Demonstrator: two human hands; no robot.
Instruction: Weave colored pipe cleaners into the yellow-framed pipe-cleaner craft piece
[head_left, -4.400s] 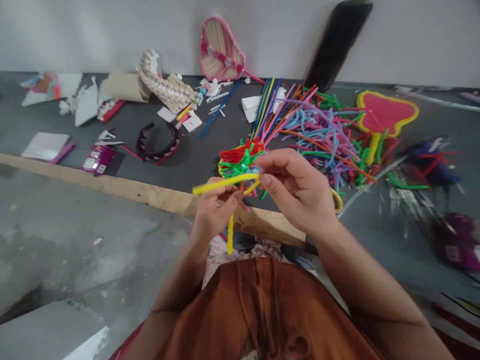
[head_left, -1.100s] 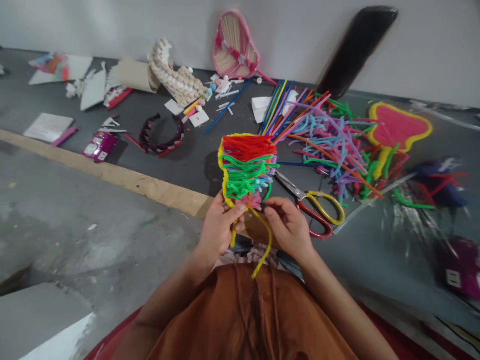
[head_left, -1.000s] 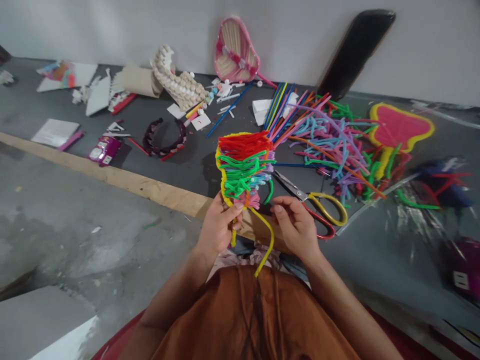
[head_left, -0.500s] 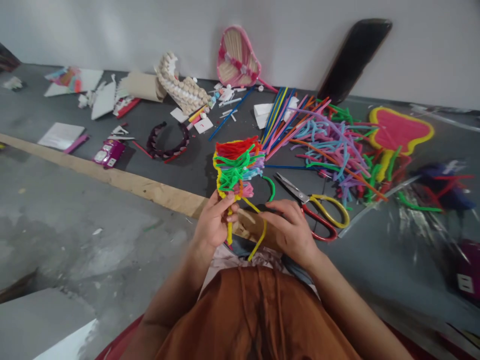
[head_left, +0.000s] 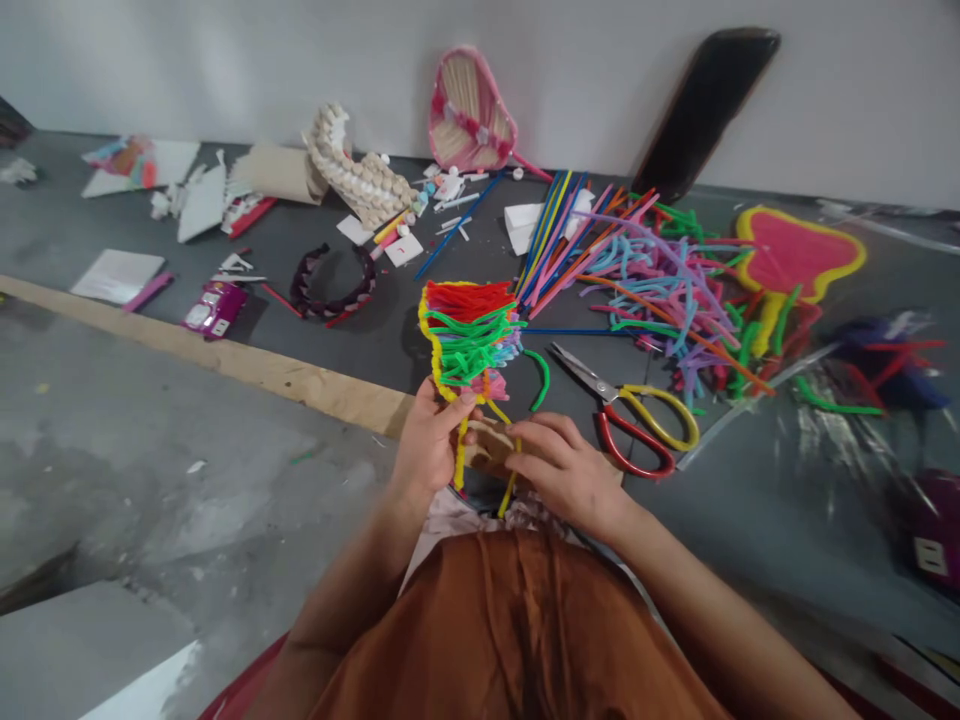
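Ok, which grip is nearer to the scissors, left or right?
Right. The right grip is just left of the scissors' red handle; the left grip is farther left, holding the base of the multicoloured fuzzy piece.

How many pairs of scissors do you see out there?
1: the red-and-yellow-handled scissors, just beyond the right hand, to its right. Others could be hidden under the pipe-cleaner pile.

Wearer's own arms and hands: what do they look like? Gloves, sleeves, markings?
Left hand and right hand: both ungloved. Forearms bare as far as they show, no sleeves, watch or bracelet in view. No rings or markings I can make out. Rust-brown top, softly folded.
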